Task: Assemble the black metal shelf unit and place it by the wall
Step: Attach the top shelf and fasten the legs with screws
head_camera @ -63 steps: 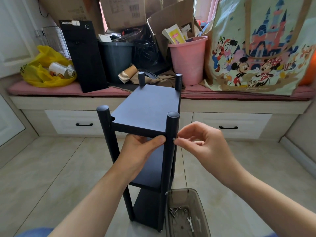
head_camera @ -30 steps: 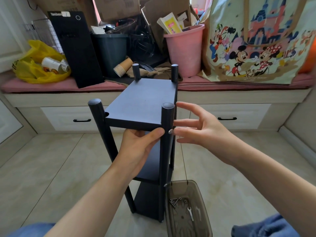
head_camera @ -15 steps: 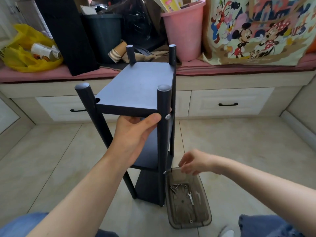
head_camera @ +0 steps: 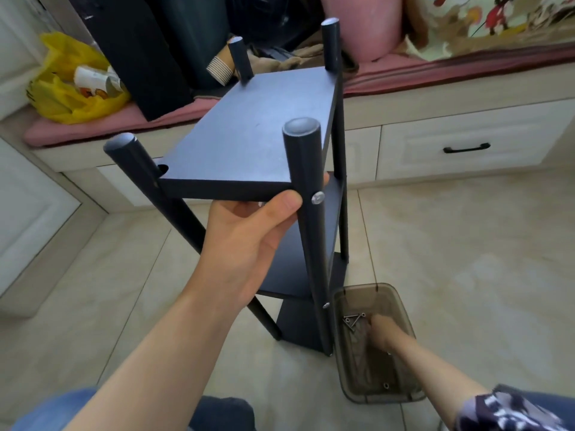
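Note:
The black shelf unit (head_camera: 258, 129) stands upright on the tile floor with four round posts and three boards. A silver screw head (head_camera: 317, 198) shows on the near right post, just under the top board. My left hand (head_camera: 249, 241) grips the top board's front edge from below, thumb on the edge beside that post. My right hand (head_camera: 381, 332) is down inside a smoky plastic bin (head_camera: 404, 309) on the floor, right of the shelf's foot, next to loose screws (head_camera: 353, 320). Blur hides its fingers, so whether it holds anything cannot be told.
Behind the shelf runs a window seat with a pink cushion (head_camera: 435, 70) and white drawers (head_camera: 466, 147). On it sit a yellow bag (head_camera: 65, 98), a black panel (head_camera: 140, 57), a pink bucket (head_camera: 364, 23) and a printed tote. My knees are at the bottom edge.
My right hand left the screw on the near right post and dropped into the bin on the floor. My left hand kept its hold on the top board. The camera tilted down.

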`<state>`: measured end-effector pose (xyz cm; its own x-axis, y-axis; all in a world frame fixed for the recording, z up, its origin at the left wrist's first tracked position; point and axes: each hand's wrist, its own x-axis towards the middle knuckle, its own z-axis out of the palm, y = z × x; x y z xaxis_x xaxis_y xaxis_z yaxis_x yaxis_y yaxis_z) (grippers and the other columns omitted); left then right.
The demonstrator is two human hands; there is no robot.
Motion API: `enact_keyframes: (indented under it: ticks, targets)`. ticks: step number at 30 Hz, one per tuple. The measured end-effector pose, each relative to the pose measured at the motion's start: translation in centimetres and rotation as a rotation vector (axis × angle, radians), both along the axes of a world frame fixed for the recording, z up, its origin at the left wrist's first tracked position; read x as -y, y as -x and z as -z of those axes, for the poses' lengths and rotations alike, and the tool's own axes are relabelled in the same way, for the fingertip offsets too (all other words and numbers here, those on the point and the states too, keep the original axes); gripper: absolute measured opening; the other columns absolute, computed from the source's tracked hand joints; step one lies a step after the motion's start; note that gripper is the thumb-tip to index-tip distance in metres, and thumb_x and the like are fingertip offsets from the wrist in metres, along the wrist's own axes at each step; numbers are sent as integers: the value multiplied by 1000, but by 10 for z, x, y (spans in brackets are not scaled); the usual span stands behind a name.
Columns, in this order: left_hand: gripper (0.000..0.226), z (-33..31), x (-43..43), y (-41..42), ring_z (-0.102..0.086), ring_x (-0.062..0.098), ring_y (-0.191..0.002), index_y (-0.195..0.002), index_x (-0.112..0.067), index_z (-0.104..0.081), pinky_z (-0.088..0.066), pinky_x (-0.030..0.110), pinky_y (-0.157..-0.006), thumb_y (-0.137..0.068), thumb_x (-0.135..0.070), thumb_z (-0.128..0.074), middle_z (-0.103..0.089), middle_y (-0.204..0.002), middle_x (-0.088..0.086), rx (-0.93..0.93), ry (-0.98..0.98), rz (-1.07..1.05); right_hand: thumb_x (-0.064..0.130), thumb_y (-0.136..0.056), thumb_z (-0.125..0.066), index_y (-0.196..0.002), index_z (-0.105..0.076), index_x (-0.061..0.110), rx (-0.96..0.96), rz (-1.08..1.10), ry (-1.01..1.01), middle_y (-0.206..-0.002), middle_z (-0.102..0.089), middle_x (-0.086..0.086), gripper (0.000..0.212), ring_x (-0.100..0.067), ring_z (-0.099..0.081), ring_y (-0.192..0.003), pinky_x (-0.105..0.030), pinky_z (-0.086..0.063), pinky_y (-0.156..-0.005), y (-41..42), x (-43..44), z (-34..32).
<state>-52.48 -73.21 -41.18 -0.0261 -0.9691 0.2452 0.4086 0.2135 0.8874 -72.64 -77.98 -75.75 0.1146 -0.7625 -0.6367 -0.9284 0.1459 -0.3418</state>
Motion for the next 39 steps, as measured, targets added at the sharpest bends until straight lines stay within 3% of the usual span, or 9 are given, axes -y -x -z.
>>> enact_keyframes:
  ticks: [3,6,10,14,17,20,26,34,39]
  targets:
    - [33,-2,-1,2,-68,36,-113,-114,-10,-66,-55,37,-94,-82,-4,-72,-76,-103,5,17,15,11,8,-95,-46,-130,-59,9,22,-23,45,-138,-55,-16,37,-30,-56,-125,-32,-44,-104,-2,-1,24]
    - [45,-5,-2,4,-70,33,-111,-116,-2,-52,-55,34,-95,-78,-15,-72,-76,-98,1,26,26,21,1,-99,-38,-143,-46,6,41,-56,84,-147,-42,-22,45,-33,-49,-132,-36,-38,-111,-7,0,25]
    - [48,-7,-1,3,-70,31,-111,-120,-3,-51,-54,34,-95,-79,-16,-71,-76,-101,1,29,21,21,0,-99,-35,-148,-37,4,3,-93,116,-149,-35,-26,49,-38,-42,-135,-41,-36,-113,-6,1,36]
    - [47,-7,-2,5,-71,30,-109,-118,-3,-49,-55,33,-94,-78,-15,-70,-76,-101,0,25,6,13,5,-100,-33,-145,-40,5,-64,-89,121,-147,-37,-26,46,-39,-44,-132,-45,-40,-108,-2,-1,55]
    - [47,-6,-2,5,-71,30,-109,-119,-4,-51,-55,33,-93,-78,-16,-71,-76,-100,1,22,-4,-1,-1,-100,-33,-145,-41,4,-85,-165,172,-148,-36,-23,46,-35,-49,-129,-41,-43,-107,-2,-6,47]
    - [47,-7,-3,6,-72,30,-107,-118,-5,-53,-56,32,-91,-77,-15,-71,-76,-103,3,17,-12,-5,-4,-100,-33,-145,-39,2,-157,-250,240,-148,-38,-19,45,-33,-42,-134,-38,-44,-106,-2,-7,53]
    - [37,-6,-2,6,-72,31,-107,-112,-17,-69,-57,32,-89,-76,-14,-74,-76,-107,6,-9,-26,-7,-2,-101,-33,-144,-39,4,-243,-310,289,-147,-41,-15,44,-31,-39,-137,-35,-45,-102,-5,-8,51]
    - [40,-4,0,5,-72,31,-107,-114,-16,-67,-57,32,-89,-75,-14,-74,-76,-107,6,3,-27,-14,1,-101,-37,-140,-44,8,-235,-325,265,-143,-45,-12,41,-28,-45,-133,-35,-46,-100,-5,-9,50]
    - [47,-3,0,4,-70,34,-110,-121,-8,-59,-56,34,-92,-77,-13,-74,-76,-108,6,-6,3,12,0,-98,-37,-133,-49,8,-104,-200,256,-134,-58,-12,38,-26,-58,-122,-33,-47,-97,-6,-9,42]
